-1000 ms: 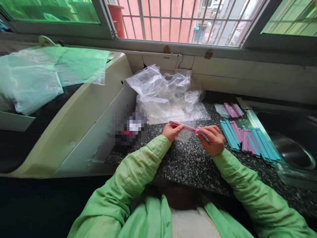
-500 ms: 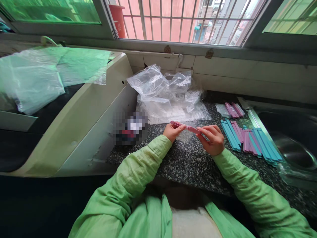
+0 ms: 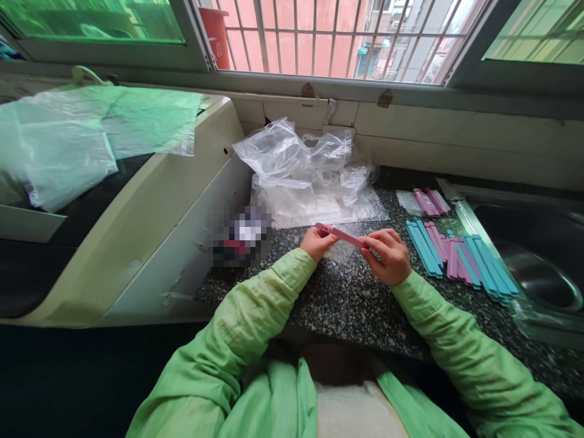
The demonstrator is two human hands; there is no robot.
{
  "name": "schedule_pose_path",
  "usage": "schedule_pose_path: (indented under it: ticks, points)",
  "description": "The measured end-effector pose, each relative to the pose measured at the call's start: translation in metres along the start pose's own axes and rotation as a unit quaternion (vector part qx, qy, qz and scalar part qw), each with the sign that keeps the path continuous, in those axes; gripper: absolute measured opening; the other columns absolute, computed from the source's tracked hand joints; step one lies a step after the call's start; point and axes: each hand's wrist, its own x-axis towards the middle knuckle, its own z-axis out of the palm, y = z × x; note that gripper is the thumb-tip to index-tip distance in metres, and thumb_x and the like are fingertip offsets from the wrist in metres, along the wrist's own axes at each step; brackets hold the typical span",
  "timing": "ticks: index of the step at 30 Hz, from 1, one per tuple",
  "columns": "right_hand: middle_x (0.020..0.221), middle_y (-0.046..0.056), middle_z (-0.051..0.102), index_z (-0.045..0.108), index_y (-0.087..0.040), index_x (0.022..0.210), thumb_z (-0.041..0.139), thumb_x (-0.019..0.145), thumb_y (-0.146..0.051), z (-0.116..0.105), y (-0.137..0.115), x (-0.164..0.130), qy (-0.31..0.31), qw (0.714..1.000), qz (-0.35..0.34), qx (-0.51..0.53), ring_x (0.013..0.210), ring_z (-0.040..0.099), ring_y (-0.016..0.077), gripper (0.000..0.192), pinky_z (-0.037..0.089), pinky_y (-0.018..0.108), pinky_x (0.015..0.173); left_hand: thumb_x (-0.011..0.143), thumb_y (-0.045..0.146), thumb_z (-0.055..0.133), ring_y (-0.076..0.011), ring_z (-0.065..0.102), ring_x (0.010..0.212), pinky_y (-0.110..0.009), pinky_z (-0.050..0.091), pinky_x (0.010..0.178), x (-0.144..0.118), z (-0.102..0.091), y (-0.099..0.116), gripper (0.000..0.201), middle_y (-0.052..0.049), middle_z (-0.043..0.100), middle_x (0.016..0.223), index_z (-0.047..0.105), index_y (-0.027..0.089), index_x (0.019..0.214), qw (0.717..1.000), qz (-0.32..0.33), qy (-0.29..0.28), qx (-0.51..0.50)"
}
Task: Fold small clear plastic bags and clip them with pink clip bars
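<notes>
A long, slim pink bag clip (image 3: 345, 236) is stretched between my two hands above the dark speckled counter. My left hand (image 3: 317, 243) is closed on its left end, fingers bent under and around it. The fingertips of my right hand (image 3: 387, 255) pinch the other end. On the counter right of my right hand lie blue clips (image 3: 424, 246) and pink clips (image 3: 452, 258), with more blue clips (image 3: 490, 264) beside them. Behind these, several pink clips (image 3: 429, 202) rest on a small clear packet.
Crumpled clear plastic bags (image 3: 310, 173) are heaped against the tiled wall. A blurred-out object (image 3: 241, 237) sits left of my hands, beside a large pale appliance (image 3: 182, 201) draped with plastic sheeting (image 3: 91, 128). A metal sink (image 3: 542, 277) is at the right.
The clip's middle, covered by my left fingertips before, now shows as one straight bar. My left fingers have drawn back toward its left end; my right hand has shifted slightly left.
</notes>
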Motion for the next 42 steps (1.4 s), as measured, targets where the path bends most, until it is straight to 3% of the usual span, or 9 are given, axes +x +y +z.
schedule_pose_path:
  ticks: [6, 12, 26, 34, 42]
  points:
    - [0.078, 0.005, 0.061, 0.065, -0.021, 0.094, 0.055, 0.078, -0.024, 0.0, 0.001, -0.001, -0.013, 1.0, 0.009, 0.002, 0.073, 0.053, 0.0171, 0.019, 0.047, 0.032, 0.067, 0.048, 0.044, 0.073, -0.0019, 0.026, 0.037, -0.019, 0.018, 0.039, 0.001, 0.0, -0.003, 0.038, 0.009, 0.033, 0.039, 0.049, 0.014, 0.053, 1.0, -0.005, 0.01, 0.022]
    - [0.077, 0.006, 0.061, 0.063, -0.019, 0.092, 0.056, 0.077, -0.021, 0.001, 0.001, 0.0, -0.015, 1.0, -0.008, 0.009, 0.072, 0.053, 0.0167, 0.017, 0.047, 0.03, 0.066, 0.044, 0.048, 0.074, -0.0018, 0.027, 0.038, -0.019, 0.018, 0.039, -0.001, -0.001, 0.001, 0.045, 0.008, 0.033, 0.039, 0.045, 0.014, 0.049, 1.0, 0.003, -0.02, 0.019]
    - [0.074, 0.005, 0.062, 0.063, -0.018, 0.087, 0.055, 0.077, -0.02, 0.002, 0.002, -0.001, -0.026, 1.0, -0.013, 0.002, 0.069, 0.051, 0.0164, 0.013, 0.046, 0.03, 0.065, 0.052, 0.04, 0.075, -0.0015, 0.027, 0.034, -0.018, 0.017, 0.038, 0.003, -0.002, 0.0, 0.037, 0.008, 0.033, 0.038, 0.051, 0.012, 0.054, 0.996, -0.082, -0.027, -0.023]
    - [0.075, 0.005, 0.062, 0.063, -0.018, 0.088, 0.055, 0.077, -0.02, 0.004, 0.001, -0.002, -0.02, 1.0, -0.004, -0.002, 0.07, 0.051, 0.0165, 0.013, 0.046, 0.03, 0.065, 0.039, 0.052, 0.076, -0.0019, 0.029, 0.037, -0.018, 0.019, 0.038, 0.006, -0.008, -0.007, 0.049, 0.007, 0.039, 0.04, 0.057, 0.011, 0.057, 0.998, -0.04, -0.04, 0.0]
    - [0.073, 0.006, 0.061, 0.062, -0.016, 0.088, 0.056, 0.077, -0.019, 0.006, -0.001, -0.002, -0.022, 1.0, -0.012, -0.003, 0.069, 0.05, 0.0168, 0.013, 0.046, 0.03, 0.064, 0.039, 0.055, 0.075, -0.0019, 0.028, 0.037, -0.018, 0.017, 0.039, 0.007, -0.007, -0.011, 0.054, 0.006, 0.039, 0.04, 0.063, 0.009, 0.064, 0.999, -0.04, -0.023, -0.014]
